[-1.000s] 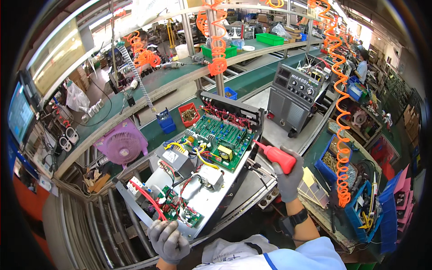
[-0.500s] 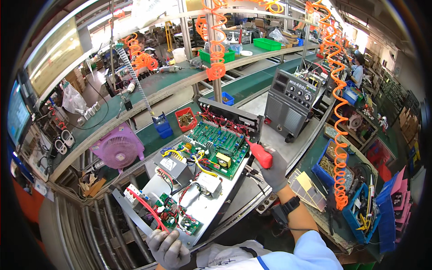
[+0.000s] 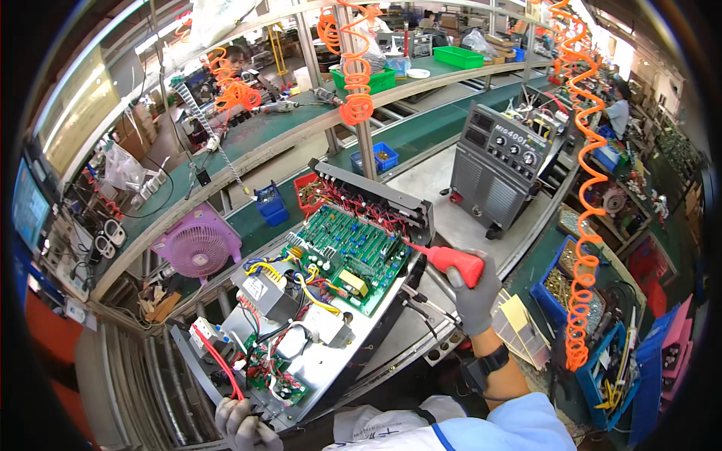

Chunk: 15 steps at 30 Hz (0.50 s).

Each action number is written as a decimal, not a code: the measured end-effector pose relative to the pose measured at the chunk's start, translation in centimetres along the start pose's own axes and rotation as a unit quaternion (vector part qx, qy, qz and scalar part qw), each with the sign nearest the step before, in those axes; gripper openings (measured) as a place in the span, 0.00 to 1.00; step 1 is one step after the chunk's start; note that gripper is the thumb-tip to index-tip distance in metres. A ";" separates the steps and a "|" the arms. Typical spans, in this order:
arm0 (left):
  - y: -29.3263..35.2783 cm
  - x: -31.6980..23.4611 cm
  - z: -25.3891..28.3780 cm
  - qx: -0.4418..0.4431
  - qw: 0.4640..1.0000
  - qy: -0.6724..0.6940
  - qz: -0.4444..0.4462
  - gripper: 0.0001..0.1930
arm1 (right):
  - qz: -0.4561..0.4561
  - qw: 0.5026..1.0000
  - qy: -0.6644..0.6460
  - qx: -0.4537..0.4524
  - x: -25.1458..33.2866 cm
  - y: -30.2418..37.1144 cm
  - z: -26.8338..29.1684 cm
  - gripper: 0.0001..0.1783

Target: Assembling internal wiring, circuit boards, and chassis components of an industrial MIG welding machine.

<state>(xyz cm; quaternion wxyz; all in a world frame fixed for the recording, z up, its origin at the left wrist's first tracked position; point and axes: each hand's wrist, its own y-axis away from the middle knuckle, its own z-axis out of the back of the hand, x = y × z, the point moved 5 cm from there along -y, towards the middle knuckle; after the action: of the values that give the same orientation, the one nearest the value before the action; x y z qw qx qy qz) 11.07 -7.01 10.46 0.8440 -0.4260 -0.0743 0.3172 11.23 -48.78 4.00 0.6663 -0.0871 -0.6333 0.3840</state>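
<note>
In front of me an open metal chassis (image 3: 331, 379) lies tilted toward me, carrying a green circuit board (image 3: 353, 244), a transformer (image 3: 265, 295) and bundles of wires. My right hand (image 3: 477, 293), in a grey glove, is closed round a red squeeze bottle (image 3: 459, 263). The bottle's thin nozzle points left, at the board's right edge beside the red wiring; whether it touches cannot be told. My gloved left hand (image 3: 244, 427) curls its fingers over the chassis's near left corner, just below a pair of red cables (image 3: 220, 361).
A grey welding machine (image 3: 492, 169) stands beyond, to the right. A purple fan (image 3: 197, 242) is at the left, above rollers (image 3: 180, 376). Blue bins (image 3: 556, 278) of small parts and a coiled orange hose (image 3: 583, 301) lie right. A red bin (image 3: 307, 193) sits behind the chassis.
The chassis and my left hand have shifted left, and the chassis's back panel now covers more of the red bin. My right hand and the bottle have moved right in view.
</note>
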 end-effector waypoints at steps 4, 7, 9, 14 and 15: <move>0.9 -0.3 0.1 -0.062 0.997 -0.037 0.037 0.13 | -0.065 0.995 -0.079 0.005 -3.2 -0.4 0.9 0.24; 0.5 -1.1 0.0 -0.134 0.980 0.002 0.146 0.16 | -0.120 0.978 -0.169 0.003 -5.5 -0.5 0.8 0.26; -0.3 -1.7 -0.4 -0.151 0.975 -0.013 0.165 0.14 | -0.132 0.973 -0.190 0.010 -6.2 -1.0 0.4 0.27; -1.7 -2.9 -0.9 -0.179 0.959 -0.130 0.178 0.13 | -0.178 0.952 -0.245 0.051 -9.0 -1.4 -0.4 0.28; -1.8 -3.0 -1.0 -0.170 0.956 -0.161 0.175 0.14 | -0.189 0.947 -0.252 0.062 -9.3 -1.4 -0.5 0.28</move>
<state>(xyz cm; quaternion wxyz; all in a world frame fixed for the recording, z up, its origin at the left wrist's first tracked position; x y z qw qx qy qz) 9.90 -10.25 11.66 0.6673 -0.5126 -0.1862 0.5072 13.19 -55.35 -2.52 0.5492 0.1759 -0.7603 0.2988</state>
